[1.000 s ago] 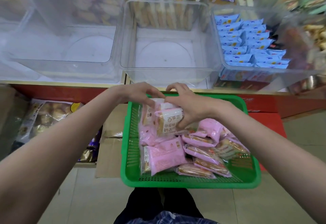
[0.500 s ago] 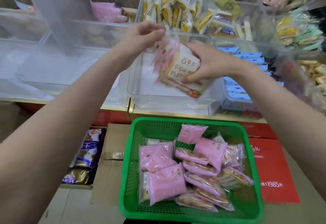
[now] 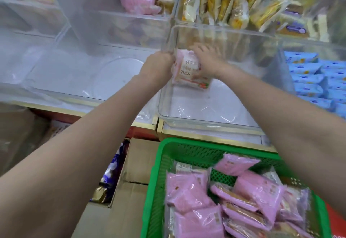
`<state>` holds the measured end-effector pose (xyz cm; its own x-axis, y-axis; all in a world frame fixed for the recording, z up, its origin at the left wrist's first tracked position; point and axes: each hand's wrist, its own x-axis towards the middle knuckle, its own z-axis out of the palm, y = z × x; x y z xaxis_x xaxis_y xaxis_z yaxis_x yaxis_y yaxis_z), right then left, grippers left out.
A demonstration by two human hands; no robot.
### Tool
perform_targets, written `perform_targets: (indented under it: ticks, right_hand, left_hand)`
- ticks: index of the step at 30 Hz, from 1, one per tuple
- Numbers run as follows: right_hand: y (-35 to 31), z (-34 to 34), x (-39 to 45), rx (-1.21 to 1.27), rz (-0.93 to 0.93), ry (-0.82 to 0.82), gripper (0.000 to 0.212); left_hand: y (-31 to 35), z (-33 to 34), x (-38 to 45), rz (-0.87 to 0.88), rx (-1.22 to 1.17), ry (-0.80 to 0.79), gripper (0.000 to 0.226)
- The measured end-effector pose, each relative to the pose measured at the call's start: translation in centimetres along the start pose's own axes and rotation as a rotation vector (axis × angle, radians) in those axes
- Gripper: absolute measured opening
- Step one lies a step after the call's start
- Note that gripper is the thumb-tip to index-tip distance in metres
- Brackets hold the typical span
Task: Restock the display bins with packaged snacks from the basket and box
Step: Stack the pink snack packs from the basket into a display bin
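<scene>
Both your hands are on one stack of snack packets (image 3: 189,69): left hand (image 3: 156,67) clamped on its left edge, right hand (image 3: 207,60) pressed over the top and right side, fingers wrapped around it. Stack sits between the two palms, inside the clear middle bin (image 3: 215,118), toward its back left corner, left hand right at the bin's left wall. Can't tell if the bottom of the stack is touching the bin floor or just above it.

Surroundings: bin is otherwise bare, resting on a gold-trimmed shelf edge (image 3: 187,131). Clear bin to its left (image 3: 74,80) holds nothing visible. Bin to the right has blue packets (image 3: 314,80). Row behind holds yellow packets (image 3: 224,3) and a few pink ones (image 3: 136,0). Below your arms, the green basket (image 3: 155,191) is loaded with pink packets (image 3: 189,192), lying flat in a loose pile. Cardboard box (image 3: 131,177) sits just left of the basket, with dark blue bags (image 3: 114,170) beside it.

Orientation: stack stands on edge, printed white face toward you, long axis running near-vertical in view, slight lean with the top toward the left. Strawberry graphic is at the lower end.
</scene>
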<state>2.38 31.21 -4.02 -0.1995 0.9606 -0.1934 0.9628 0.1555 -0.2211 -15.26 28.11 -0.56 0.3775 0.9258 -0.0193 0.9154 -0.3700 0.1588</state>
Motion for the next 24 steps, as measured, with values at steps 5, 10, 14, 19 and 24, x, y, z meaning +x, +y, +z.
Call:
perform_targets:
  ticks: [5,10,14,19,24]
  right_hand:
    - [0.0,4.3,-1.9,-0.059,0.215,-0.042,0.108]
    - [-0.1,4.6,-0.5,-0.045,0.138,0.006,0.094]
    - [0.0,5.0,0.2,-0.105,0.14,0.034,0.096]
    - [0.7,3.9,-0.6,-0.145,0.065,-0.07,0.11]
    - [-0.1,0.9,-4.6,0.18,0.039,0.154,0.086]
  left_hand:
    - [-0.6,0.3,-0.2,0.053,-0.009,0.044,0.037]
    - [-0.6,0.1,-0.1,0.055,-0.016,0.035,0.034]
    - [-0.7,0.2,-0.1,0.058,-0.005,0.049,0.034]
    - [-0.4,-0.2,-0.2,0.051,0.029,0.006,0.032]
    - [0.8,-1.3,-0.6,-0.001,-0.129,0.037,0.037]
